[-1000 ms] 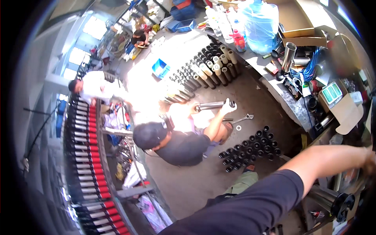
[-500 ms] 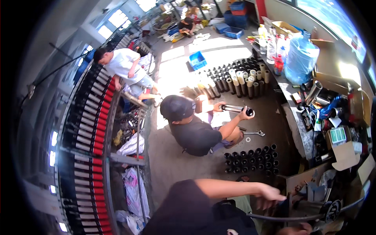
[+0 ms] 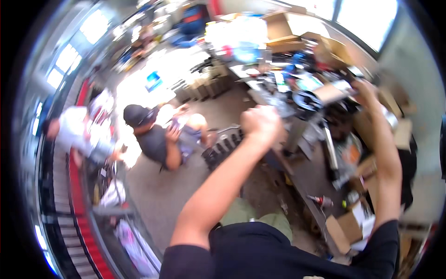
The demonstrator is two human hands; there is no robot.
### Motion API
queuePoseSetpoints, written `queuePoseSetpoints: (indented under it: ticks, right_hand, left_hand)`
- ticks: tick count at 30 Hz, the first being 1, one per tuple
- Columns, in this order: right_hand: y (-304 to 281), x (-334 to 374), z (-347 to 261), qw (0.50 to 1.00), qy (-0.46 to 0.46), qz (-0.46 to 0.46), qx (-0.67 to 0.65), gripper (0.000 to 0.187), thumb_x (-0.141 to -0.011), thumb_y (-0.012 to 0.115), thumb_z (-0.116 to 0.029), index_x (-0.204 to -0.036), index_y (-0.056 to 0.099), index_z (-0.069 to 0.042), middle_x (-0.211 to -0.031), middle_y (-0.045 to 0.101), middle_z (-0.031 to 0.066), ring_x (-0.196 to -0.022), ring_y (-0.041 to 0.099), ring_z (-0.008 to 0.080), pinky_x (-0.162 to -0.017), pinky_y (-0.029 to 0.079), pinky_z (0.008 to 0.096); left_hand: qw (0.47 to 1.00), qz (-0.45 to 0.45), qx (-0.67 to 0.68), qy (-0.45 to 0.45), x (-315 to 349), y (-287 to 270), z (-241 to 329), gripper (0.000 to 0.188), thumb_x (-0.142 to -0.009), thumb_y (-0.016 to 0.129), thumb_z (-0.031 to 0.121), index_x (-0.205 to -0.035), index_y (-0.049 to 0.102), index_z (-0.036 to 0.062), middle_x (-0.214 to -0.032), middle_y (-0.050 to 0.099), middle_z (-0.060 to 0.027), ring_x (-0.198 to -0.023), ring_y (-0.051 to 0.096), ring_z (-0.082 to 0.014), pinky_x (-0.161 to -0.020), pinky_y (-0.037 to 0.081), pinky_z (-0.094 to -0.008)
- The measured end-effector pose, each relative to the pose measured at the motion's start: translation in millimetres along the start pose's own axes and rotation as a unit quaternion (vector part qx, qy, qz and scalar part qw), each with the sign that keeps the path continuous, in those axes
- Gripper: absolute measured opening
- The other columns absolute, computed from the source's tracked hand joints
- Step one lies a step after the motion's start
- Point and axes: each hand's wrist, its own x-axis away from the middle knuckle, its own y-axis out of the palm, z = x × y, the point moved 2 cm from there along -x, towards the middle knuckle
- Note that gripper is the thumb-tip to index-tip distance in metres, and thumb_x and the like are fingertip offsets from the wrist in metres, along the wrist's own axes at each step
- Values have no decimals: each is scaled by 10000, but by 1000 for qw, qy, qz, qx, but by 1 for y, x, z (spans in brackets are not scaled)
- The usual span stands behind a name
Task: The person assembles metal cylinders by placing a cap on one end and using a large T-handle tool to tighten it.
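My left hand (image 3: 262, 124) is raised over the near edge of the workbench, its fingers curled into a fist. Blur hides whatever it may grip. Farther right, my right hand (image 3: 365, 93) is closed at the end of my outstretched arm, and I cannot make out what is in it. Between the two hands a round black ring-shaped part (image 3: 306, 99) sits at the bench. A silver tube (image 3: 331, 146) with dark ends stands out below that part, touched by neither hand.
Open cardboard boxes (image 3: 283, 32) and loose parts crowd the bench (image 3: 304, 190). To the left a person in a dark cap (image 3: 151, 139) sits low beside rows of black cylindrical parts (image 3: 218, 153). Another person in white (image 3: 74, 128) stands at a long rack (image 3: 83, 218).
The view has swung right toward the bench and is blurred. My left hand has gone from loosely spread to a fist. My right arm, mostly out of sight before, now reaches up and forward.
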Motion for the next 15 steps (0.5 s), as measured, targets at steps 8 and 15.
queuePoseSetpoints:
  ticks: [8,15]
  right_hand:
    - [63,6,33,990,8,139,-31,226,-763,734,-310,-876,771,-117,-931,736,167,-922,711,326,-826,559,434]
    - [-41,148,-11,965,254,32,62,295,-781,670,-325,-968,788,-128,-1064,728,185,-1051,694,317,-925,559,407]
  left_hand:
    - [967,226,-106,50,6,23,-4,385,-837,630,414,-933,765,67,-936,749,-193,-894,742,-353,-791,588,-447]
    - [915,326,-132,200,-60,30,-27,445,-795,689,574,-924,763,154,-861,745,-156,-825,729,-369,-716,577,-477]
